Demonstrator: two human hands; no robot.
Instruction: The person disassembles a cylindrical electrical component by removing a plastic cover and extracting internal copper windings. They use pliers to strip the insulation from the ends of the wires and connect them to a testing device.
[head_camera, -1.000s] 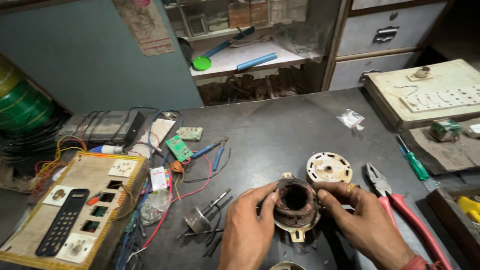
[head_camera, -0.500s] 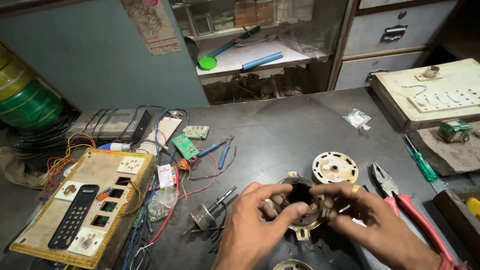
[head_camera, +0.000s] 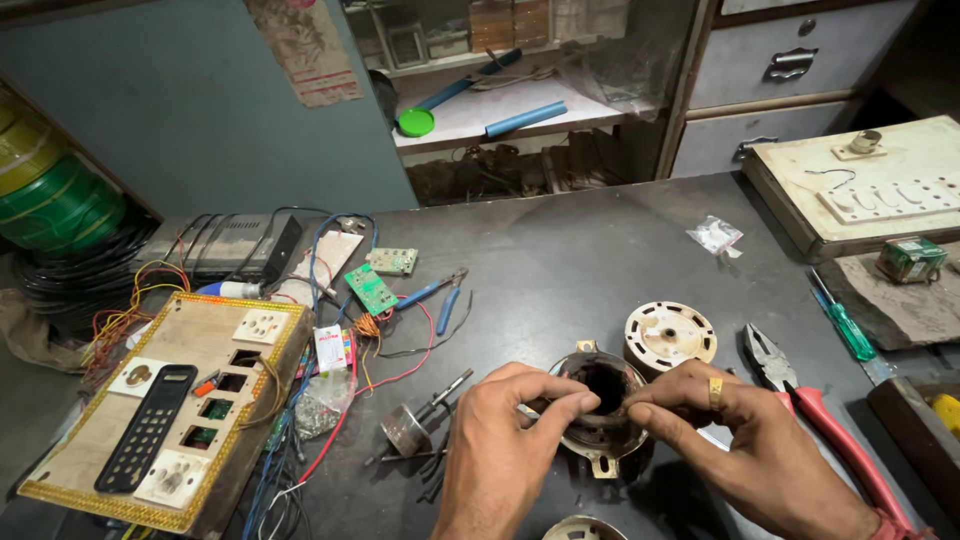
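both hands, left (head_camera: 500, 440) and right (head_camera: 750, 440), pinch the round motor stator (head_camera: 598, 400) sitting bore-up right between their fingertips, equally close.

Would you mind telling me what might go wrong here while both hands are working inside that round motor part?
1. The fingers of the left hand and right hand pinch inside the motor housing, where a metal edge might nick them.
2. The housing seems held only by fingertips, so it could slip or tip.
3. The red-handled pliers lie close to the right hand and might get knocked.
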